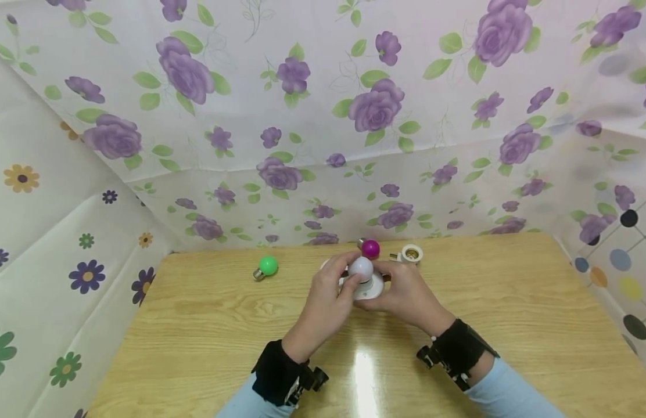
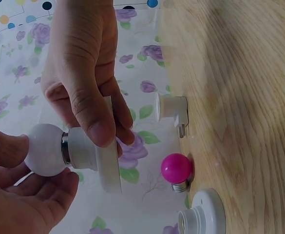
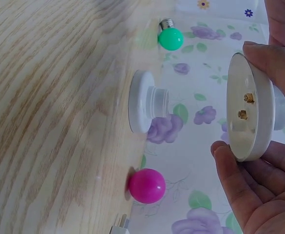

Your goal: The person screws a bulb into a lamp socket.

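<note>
My left hand (image 1: 329,295) pinches a white light bulb (image 2: 46,149) between thumb and fingers. The bulb's metal screw base sits partly in the neck of a white round lamp holder (image 2: 108,151), with a silver band still showing. My right hand (image 1: 409,291) grips that lamp holder by its flat base, thumb on one side and fingers on the other. In the right wrist view the hollow underside of the base faces the camera, with two brass terminals (image 3: 245,106) inside. Both hands hold the pair above the wooden table (image 1: 218,342).
A green bulb (image 1: 268,266) lies left on the table. Behind the hands are a magenta bulb (image 1: 370,249), a second round lamp holder (image 3: 141,101) and a white plug-in socket (image 1: 411,253). Flowered cloth (image 1: 323,133) hangs at the table's back edge.
</note>
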`<state>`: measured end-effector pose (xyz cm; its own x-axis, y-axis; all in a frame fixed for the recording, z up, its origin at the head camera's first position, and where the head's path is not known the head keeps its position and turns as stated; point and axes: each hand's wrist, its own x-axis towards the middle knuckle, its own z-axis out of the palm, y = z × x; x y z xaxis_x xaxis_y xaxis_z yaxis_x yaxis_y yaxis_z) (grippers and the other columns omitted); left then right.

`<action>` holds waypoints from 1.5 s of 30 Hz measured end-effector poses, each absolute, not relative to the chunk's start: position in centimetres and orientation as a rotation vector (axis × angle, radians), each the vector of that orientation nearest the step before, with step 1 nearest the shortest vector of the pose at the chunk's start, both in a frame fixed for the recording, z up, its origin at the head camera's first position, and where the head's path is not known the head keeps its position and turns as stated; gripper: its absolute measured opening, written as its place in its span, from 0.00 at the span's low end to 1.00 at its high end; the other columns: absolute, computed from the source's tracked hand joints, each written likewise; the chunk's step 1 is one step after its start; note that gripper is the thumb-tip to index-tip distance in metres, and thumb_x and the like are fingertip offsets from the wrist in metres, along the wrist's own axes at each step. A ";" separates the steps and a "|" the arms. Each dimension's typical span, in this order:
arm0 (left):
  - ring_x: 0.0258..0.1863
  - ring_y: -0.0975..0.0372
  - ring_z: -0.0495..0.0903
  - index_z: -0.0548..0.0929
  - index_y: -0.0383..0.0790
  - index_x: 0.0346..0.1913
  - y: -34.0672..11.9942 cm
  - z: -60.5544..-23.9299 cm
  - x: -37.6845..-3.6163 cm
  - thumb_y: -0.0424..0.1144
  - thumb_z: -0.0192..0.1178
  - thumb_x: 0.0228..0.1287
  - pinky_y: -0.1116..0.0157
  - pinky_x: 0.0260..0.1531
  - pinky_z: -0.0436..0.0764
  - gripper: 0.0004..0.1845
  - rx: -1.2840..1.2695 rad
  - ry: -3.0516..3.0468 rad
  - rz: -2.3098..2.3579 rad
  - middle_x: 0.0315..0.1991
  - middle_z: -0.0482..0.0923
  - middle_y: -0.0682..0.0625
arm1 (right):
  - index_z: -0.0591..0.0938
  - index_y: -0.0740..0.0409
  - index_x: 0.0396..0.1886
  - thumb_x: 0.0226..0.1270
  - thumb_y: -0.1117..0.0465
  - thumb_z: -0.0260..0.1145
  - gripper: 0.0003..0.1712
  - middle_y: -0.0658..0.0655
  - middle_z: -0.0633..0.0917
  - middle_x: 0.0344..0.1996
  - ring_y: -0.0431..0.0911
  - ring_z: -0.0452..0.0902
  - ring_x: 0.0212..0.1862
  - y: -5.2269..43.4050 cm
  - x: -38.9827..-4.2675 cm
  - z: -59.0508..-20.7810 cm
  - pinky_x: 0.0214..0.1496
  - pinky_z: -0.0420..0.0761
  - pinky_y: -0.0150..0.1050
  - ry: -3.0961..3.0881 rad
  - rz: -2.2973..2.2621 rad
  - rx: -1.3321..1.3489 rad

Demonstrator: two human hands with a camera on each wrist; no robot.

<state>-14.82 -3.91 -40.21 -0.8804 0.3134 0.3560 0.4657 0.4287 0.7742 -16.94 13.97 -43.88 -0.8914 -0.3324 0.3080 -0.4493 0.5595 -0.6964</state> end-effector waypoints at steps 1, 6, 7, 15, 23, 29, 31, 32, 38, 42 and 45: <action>0.51 0.63 0.75 0.70 0.45 0.63 -3.9 -40.2 -14.8 0.38 0.53 0.69 0.67 0.50 0.79 0.20 -0.698 -2.531 -1.440 0.57 0.73 0.52 | 0.81 0.43 0.50 0.38 0.42 0.78 0.35 0.40 0.84 0.44 0.33 0.80 0.44 14.0 -16.9 -43.9 0.44 0.82 0.28 -2.648 1.247 0.666; 0.53 0.63 0.74 0.67 0.49 0.65 -4.0 -40.1 -14.8 0.40 0.50 0.70 0.65 0.52 0.78 0.22 -0.719 -2.568 -1.466 0.59 0.71 0.52 | 0.80 0.45 0.52 0.39 0.43 0.78 0.36 0.42 0.84 0.45 0.34 0.80 0.45 14.1 -17.0 -43.9 0.44 0.82 0.29 -2.648 1.243 0.684; 0.54 0.63 0.74 0.67 0.49 0.66 -4.0 -40.0 -14.8 0.41 0.51 0.70 0.64 0.53 0.78 0.22 -0.719 -2.567 -1.473 0.60 0.71 0.51 | 0.80 0.45 0.52 0.39 0.43 0.78 0.36 0.42 0.84 0.45 0.35 0.80 0.45 14.1 -17.0 -43.9 0.45 0.82 0.29 -2.646 1.240 0.687; 0.50 0.62 0.75 0.70 0.50 0.62 -3.9 -40.1 -14.8 0.55 0.56 0.64 0.61 0.50 0.79 0.26 -0.522 -2.499 -1.524 0.53 0.74 0.53 | 0.81 0.42 0.49 0.37 0.43 0.79 0.34 0.40 0.84 0.44 0.33 0.81 0.43 14.1 -17.0 -44.0 0.43 0.82 0.27 -2.641 1.248 0.661; 0.41 0.64 0.79 0.78 0.48 0.52 -3.5 -40.2 -14.9 0.57 0.59 0.60 0.71 0.39 0.82 0.22 -0.381 -2.462 -1.565 0.45 0.77 0.57 | 0.80 0.42 0.51 0.41 0.41 0.77 0.33 0.41 0.84 0.45 0.34 0.80 0.44 14.4 -17.1 -44.0 0.43 0.82 0.29 -2.660 1.240 0.674; 0.40 0.65 0.80 0.79 0.49 0.50 -3.3 -40.3 -15.0 0.57 0.61 0.58 0.72 0.38 0.82 0.22 -0.375 -2.469 -1.579 0.44 0.78 0.58 | 0.80 0.42 0.51 0.41 0.41 0.77 0.34 0.41 0.83 0.46 0.34 0.80 0.45 14.4 -17.2 -43.9 0.44 0.81 0.28 -2.668 1.237 0.680; 0.41 0.65 0.80 0.79 0.49 0.50 -3.3 -40.3 -15.0 0.57 0.61 0.58 0.71 0.38 0.82 0.21 -0.379 -2.470 -1.575 0.45 0.79 0.57 | 0.80 0.42 0.51 0.41 0.42 0.77 0.33 0.41 0.83 0.46 0.34 0.80 0.45 14.3 -17.2 -43.8 0.44 0.82 0.29 -2.664 1.242 0.683; 0.41 0.65 0.80 0.79 0.48 0.50 -3.3 -40.3 -15.0 0.56 0.61 0.59 0.70 0.39 0.82 0.21 -0.382 -2.471 -1.572 0.45 0.79 0.57 | 0.80 0.43 0.51 0.41 0.42 0.77 0.33 0.42 0.83 0.46 0.34 0.80 0.45 14.3 -17.2 -43.8 0.44 0.82 0.29 -2.661 1.242 0.681; 0.41 0.65 0.80 0.79 0.46 0.51 -3.3 -40.3 -14.9 0.52 0.61 0.61 0.65 0.41 0.83 0.19 -0.396 -2.480 -1.554 0.45 0.78 0.56 | 0.80 0.44 0.51 0.40 0.42 0.77 0.34 0.42 0.84 0.46 0.34 0.80 0.44 14.3 -17.1 -43.8 0.44 0.82 0.29 -2.667 1.239 0.685; 0.41 0.65 0.79 0.78 0.46 0.51 -3.4 -40.4 -15.0 0.50 0.60 0.62 0.67 0.42 0.81 0.18 -0.426 -2.489 -1.533 0.45 0.79 0.55 | 0.80 0.43 0.51 0.40 0.42 0.77 0.34 0.41 0.84 0.45 0.34 0.80 0.44 14.3 -17.1 -43.8 0.43 0.81 0.28 -2.663 1.242 0.689; 0.42 0.64 0.79 0.78 0.44 0.52 -3.4 -40.3 -15.1 0.49 0.59 0.63 0.68 0.42 0.81 0.18 -0.467 -2.498 -1.520 0.45 0.79 0.54 | 0.81 0.42 0.50 0.39 0.42 0.78 0.33 0.41 0.84 0.44 0.33 0.80 0.43 14.3 -17.1 -43.9 0.42 0.82 0.28 -2.651 1.235 0.690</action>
